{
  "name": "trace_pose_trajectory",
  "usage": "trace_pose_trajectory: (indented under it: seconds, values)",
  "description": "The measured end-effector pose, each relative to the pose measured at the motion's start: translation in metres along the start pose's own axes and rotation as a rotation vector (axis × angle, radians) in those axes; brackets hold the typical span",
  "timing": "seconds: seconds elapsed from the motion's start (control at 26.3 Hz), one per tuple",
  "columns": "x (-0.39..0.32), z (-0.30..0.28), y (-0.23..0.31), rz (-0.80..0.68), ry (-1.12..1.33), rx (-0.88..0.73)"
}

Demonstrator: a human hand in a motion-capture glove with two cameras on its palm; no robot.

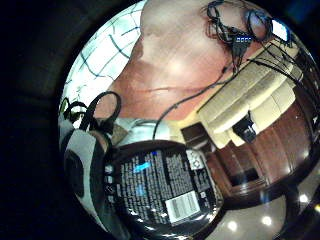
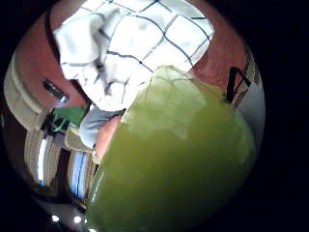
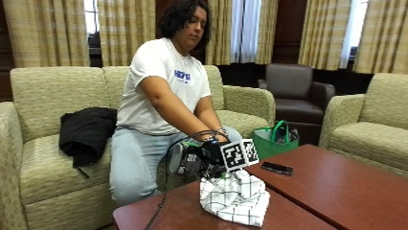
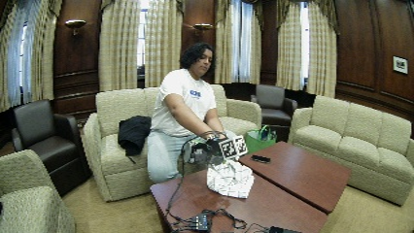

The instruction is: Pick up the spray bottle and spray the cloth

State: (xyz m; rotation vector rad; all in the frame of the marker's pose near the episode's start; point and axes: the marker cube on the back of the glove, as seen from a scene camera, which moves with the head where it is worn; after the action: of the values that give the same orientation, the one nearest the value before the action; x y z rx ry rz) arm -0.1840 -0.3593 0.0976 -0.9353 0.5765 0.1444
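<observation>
Green liquid fills most of the thumb-side palm view, so we read the spray bottle (image 2: 174, 164) as lifted and sitting close against the palm of the right hand (image 3: 203, 160). In the outside view that gloved hand hangs just above the counter (image 3: 319, 191), at the near edge of the white checked cloth (image 3: 234, 199), which lies bunched in a heap on the wood. The bottle's dark back label with its barcode (image 1: 182, 205) fills the lower part of the little-finger-side view, which supports the same reading.

By our judgement the pick-up is done. What is left is the spraying itself: we see no mist and cannot make out any wet patch on the cloth, and the nozzle is hidden from every view, so we cannot say which way it points. The cloth shows right beside the bottle in the thumb-side view, so the aim looks roughly right.

As for the hands, the gloved one appears wrapped around the bottle's body, fingers curled on it, though the glove hardware hides the fingers themselves in the outside views. Whether a finger is on the trigger we cannot tell. The bare hand is hidden behind the gloved one.
</observation>
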Motion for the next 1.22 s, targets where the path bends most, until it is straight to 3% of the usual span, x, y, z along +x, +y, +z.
trace_pose_trajectory:
  seconds: [0.61,1.22]
  values:
    - [-0.026,0.037,-0.041,0.01,-0.097,-0.051]
    - [-0.055,-0.08,0.067,-0.418,-0.373,0.244]
